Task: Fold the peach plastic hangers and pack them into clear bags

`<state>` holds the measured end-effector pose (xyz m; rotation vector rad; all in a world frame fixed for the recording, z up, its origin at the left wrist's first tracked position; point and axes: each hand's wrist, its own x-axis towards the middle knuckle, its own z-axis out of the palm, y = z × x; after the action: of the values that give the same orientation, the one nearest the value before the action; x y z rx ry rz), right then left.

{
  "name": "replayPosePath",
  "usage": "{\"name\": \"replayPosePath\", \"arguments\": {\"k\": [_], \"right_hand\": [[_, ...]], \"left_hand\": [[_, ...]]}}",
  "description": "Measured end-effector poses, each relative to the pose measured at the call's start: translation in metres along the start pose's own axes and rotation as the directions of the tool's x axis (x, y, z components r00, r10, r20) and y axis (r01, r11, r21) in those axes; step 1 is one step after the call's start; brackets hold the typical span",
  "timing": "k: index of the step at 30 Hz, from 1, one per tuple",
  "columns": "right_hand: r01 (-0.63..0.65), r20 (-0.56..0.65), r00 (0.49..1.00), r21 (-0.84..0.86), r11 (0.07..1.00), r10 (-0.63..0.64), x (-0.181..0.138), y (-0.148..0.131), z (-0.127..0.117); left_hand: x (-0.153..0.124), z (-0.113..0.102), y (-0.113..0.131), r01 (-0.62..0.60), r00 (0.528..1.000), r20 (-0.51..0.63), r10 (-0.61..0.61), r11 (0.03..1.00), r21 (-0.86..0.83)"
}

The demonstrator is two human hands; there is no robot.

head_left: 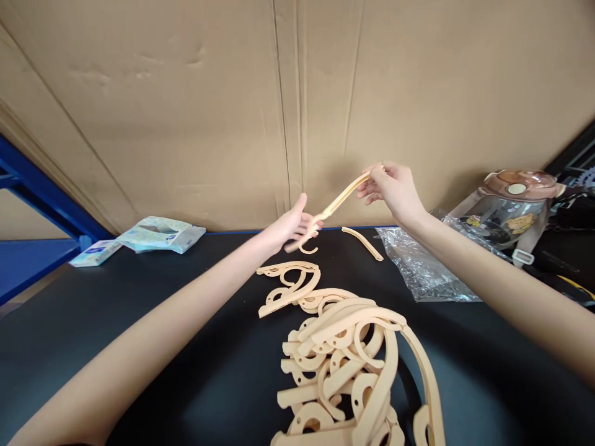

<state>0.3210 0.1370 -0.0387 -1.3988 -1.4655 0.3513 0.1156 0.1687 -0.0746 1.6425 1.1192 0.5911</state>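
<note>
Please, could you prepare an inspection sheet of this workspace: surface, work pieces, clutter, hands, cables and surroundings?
Surface: black tabletop, dark and smooth-looking.
Work pieces: one cream hanger held above the table; a heap of hangers near the wearer; one separate strip lying beyond it.
Clutter: two packs at left, one larger, one smaller; crumpled clear plastic bag and brown-lidded bottle at right.
Hands: right hand pinches the hanger's upper end; left hand is at the lower end, its grip blurred.
Cables: nothing seen for certain; the dark right edge is unclear.
Surroundings: cardboard behind, blue frame at left.
</note>
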Motion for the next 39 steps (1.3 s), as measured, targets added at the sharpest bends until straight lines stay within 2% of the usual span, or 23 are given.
{"name": "replayPosePath", "arguments": {"k": [2, 4, 5, 6, 7, 9, 10, 12, 14, 17, 19, 23, 26, 28, 30, 34, 36, 39], "right_hand": [[0.010, 0.029, 1.000, -0.003, 1.000, -0.010, -0.008, 0.003, -0.005], [0.109, 0.089, 0.992, -0.171, 0.979, -0.094, -0.018, 0.005, -0.009], [0.187, 0.142, 0.978, -0.290, 0.939, -0.151, -0.023, 0.003, -0.010], [0.281, 0.209, 0.955, -0.413, 0.866, -0.210, -0.028, 0.001, -0.010], [0.390, 0.297, 0.917, -0.526, 0.756, -0.266, -0.033, -0.001, -0.008], [0.578, 0.493, 0.814, -0.634, 0.513, -0.307, -0.041, -0.008, -0.003], [0.634, 0.564, 0.770, -0.629, 0.450, -0.297, -0.044, -0.011, 0.001], [0.691, 0.654, 0.713, -0.596, 0.410, -0.251, -0.048, -0.014, 0.009], [0.681, 0.671, 0.713, -0.590, 0.434, -0.205, -0.046, -0.011, 0.018], [0.602, 0.634, 0.762, -0.618, 0.506, -0.134, -0.037, 0.001, 0.027], [0.524, 0.591, 0.803, -0.645, 0.555, -0.071, -0.030, 0.013, 0.029], [0.384, 0.478, 0.878, -0.725, 0.572, 0.017, -0.026, 0.033, 0.032], [0.349, 0.450, 0.892, -0.752, 0.559, 0.049, -0.034, 0.042, 0.040], [0.348, 0.456, 0.888, -0.753, 0.559, 0.062, -0.040, 0.047, 0.044], [0.354, 0.469, 0.881, -0.741, 0.571, 0.062, -0.043, 0.049, 0.046], [0.403, 0.522, 0.853, -0.642, 0.652, -0.014, -0.050, 0.038, 0.043], [0.447, 0.580, 0.811, -0.527, 0.723, -0.078, -0.057, 0.026, 0.045], [0.465, 0.671, 0.725, -0.315, 0.827, -0.152, -0.069, 0.012, 0.056]], "left_hand": [[-0.007, -0.003, 0.007, -0.015, 0.997, 0.079, 0.022, 0.996, -0.087], [-0.015, -0.004, 0.012, -0.040, 0.994, 0.094, 0.054, 0.989, -0.144], [-0.018, -0.003, 0.014, -0.052, 0.994, 0.087, 0.066, 0.986, -0.158], [-0.021, -0.003, 0.014, -0.060, 0.994, 0.082, 0.074, 0.985, -0.161], [-0.023, -0.001, 0.015, -0.066, 0.994, 0.078, 0.079, 0.986, -0.156], [-0.024, 0.003, 0.015, -0.074, 0.993, 0.082, 0.084, 0.989, -0.125], [-0.024, 0.005, 0.015, -0.078, 0.993, 0.082, 0.086, 0.992, -0.104], [-0.023, 0.012, 0.014, -0.086, 0.994, 0.069, 0.090, 0.995, -0.053], [-0.022, 0.020, 0.012, -0.094, 0.995, 0.032, 0.093, 0.996, 0.009], [-0.023, 0.029, 0.005, -0.126, 0.987, -0.085, 0.137, 0.984, 0.126], [-0.023, 0.024, -0.002, -0.133, 0.975, -0.144, 0.168, 0.965, 0.226], [-0.015, -0.013, -0.016, -0.031, 0.983, -0.151, 0.107, 0.901, 0.433], [-0.009, -0.041, -0.027, 0.072, 0.970, -0.232, 0.074, 0.822, 0.565], [-0.013, -0.049, -0.031, 0.093, 0.958, -0.269, 0.103, 0.774, 0.626], [-0.024, -0.049, -0.034, 0.053, 0.965, -0.225, 0.133, 0.742, 0.668], [-0.055, -0.044, -0.035, -0.069, 0.998, 0.041, 0.057, 0.737, 0.673], [-0.065, -0.043, -0.037, -0.087, 0.994, 0.106, 0.023, 0.753, 0.652], [-0.067, -0.042, -0.038, -0.081, 0.992, 0.127, 0.006, 0.798, 0.597]]}}
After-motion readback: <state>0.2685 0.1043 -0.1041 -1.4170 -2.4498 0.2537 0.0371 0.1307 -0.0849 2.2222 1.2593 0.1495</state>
